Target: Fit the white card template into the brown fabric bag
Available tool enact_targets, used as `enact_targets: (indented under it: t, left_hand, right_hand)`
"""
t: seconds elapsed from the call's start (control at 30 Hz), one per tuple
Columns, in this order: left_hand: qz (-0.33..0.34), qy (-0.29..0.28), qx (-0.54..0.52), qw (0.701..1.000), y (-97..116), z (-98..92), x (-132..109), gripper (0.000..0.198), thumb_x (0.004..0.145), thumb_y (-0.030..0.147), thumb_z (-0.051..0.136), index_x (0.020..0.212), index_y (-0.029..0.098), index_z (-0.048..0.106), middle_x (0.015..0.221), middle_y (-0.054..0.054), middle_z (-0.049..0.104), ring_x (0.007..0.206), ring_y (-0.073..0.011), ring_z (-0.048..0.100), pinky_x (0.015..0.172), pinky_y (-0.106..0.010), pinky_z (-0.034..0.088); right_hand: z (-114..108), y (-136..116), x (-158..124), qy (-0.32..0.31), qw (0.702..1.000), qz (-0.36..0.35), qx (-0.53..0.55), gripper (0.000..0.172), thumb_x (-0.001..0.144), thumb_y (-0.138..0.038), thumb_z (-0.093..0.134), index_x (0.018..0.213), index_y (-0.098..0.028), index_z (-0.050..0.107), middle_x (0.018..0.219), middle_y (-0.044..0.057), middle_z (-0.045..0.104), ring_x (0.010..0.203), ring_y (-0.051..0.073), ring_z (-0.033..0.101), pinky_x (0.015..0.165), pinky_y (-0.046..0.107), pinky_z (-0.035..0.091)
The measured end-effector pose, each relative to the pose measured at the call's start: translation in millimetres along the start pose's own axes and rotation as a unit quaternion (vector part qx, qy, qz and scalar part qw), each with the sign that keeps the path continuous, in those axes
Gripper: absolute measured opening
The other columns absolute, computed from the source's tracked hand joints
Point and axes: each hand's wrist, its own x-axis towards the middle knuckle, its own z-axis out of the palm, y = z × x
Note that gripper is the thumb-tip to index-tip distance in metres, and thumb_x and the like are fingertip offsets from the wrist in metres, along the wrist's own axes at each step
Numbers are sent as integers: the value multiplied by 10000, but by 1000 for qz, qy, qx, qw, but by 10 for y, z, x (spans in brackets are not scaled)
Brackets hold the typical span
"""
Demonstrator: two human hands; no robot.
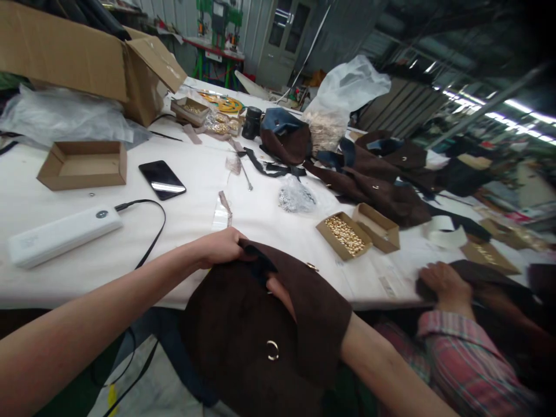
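Observation:
A dark brown suede-like bag [243, 336] with a small metal ring on its front hangs over the near edge of the white table [195, 202]. My left hand [221, 246] grips the bag's top edge. Only part of my right hand [280, 292] shows; it reaches into the bag's opening, mostly hidden by the fabric, and seems to hold the fabric from inside. Just beyond lies an open cardboard box of small gold metal parts [345, 234], with an empty box beside it.
A white power bank [61, 234] with a black cable, a phone [161, 179] and an open cardboard tray [82, 165] lie to the left. More brown bags [373, 179], plastic bags of hardware and a large carton sit farther back. A co-worker's hand [443, 284] in a plaid sleeve works at right.

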Motion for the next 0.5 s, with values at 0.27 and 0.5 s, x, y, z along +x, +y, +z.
enact_targets:
  t: [0.27, 0.5]
  left_hand:
    - [7, 9, -84, 996, -93, 31, -1, 316, 795, 402, 890, 950, 129, 854, 994, -124, 830, 822, -245, 715, 755, -331, 548]
    - [5, 47, -112, 993, -169, 99, 1, 263, 760, 341, 853, 928, 139, 852, 950, -95, 826, 814, -232, 717, 803, -335, 557]
  right_hand:
    - [282, 140, -173, -7, 989, -69, -128, 350, 1088, -241, 574, 1377, -214, 768, 1498, 139, 739, 1373, 379, 713, 1216, 589, 601]
    - [21, -10, -24, 33, 995, -64, -62, 370, 1097, -199, 530, 1391, -181, 755, 1468, 151, 750, 1363, 362, 719, 1222, 580, 601]
